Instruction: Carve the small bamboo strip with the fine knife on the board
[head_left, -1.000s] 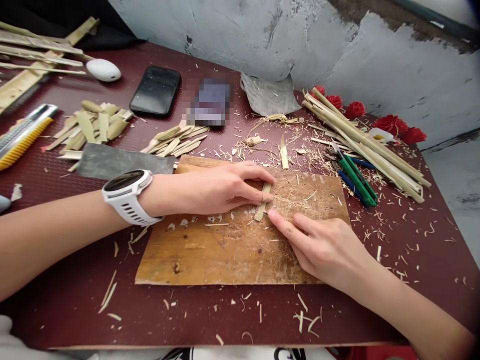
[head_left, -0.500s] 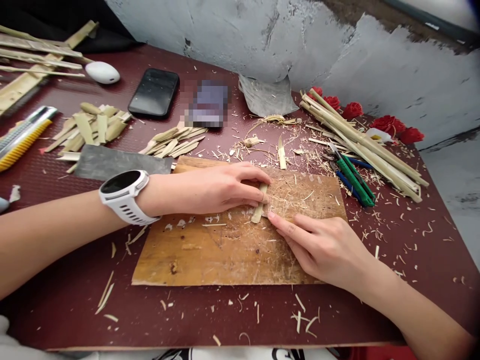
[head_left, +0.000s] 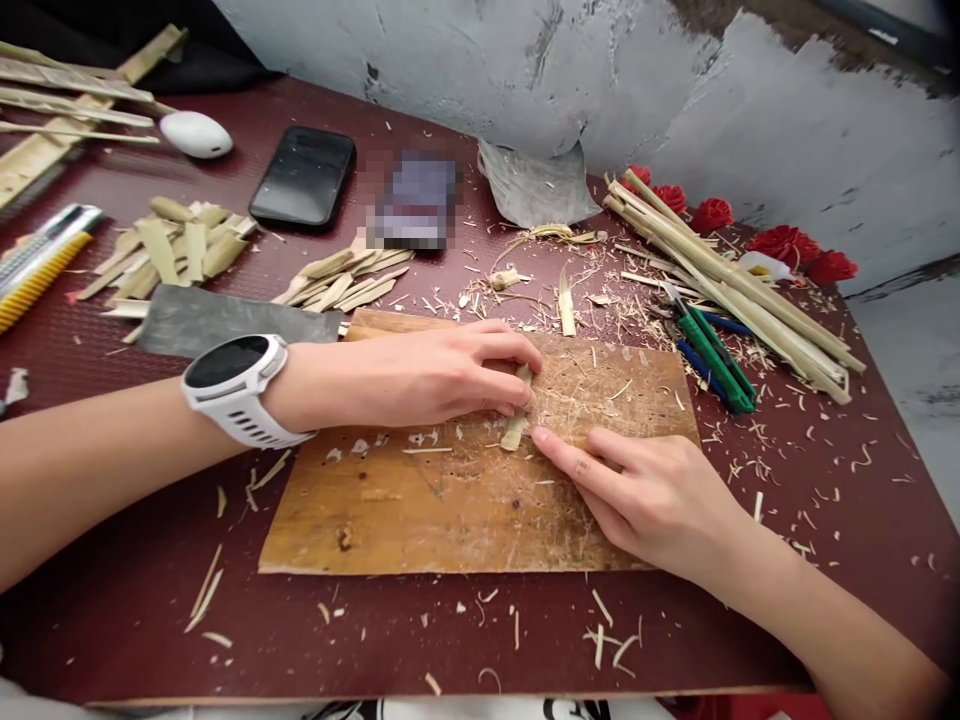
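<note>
We have the pale strip on the wooden board, right of the board's middle line, its near end showing. The fingers of our left hand are bent down over its far part, slightly parted, holding it against the wood. Our right hand lies just to the right, forefinger stretched to the strip's edge, the other fingers curled under; we cannot tell whether they grip anything.

Around us the surface is crowded. A grey strip lies left of the board, with two piles of slips beyond, a left pile and a right pile. Off the board's far edge are shavings and a loose pointed piece; to the right, a green-handled cutter partly covers something blue. Long stalks lie behind it, in front of red flowers.

Our left thumb is out of sight, and our left hand hides part of the board. A flat object at the far side is pixelated beyond reading. The yellow cutter is cut off at the left edge.
</note>
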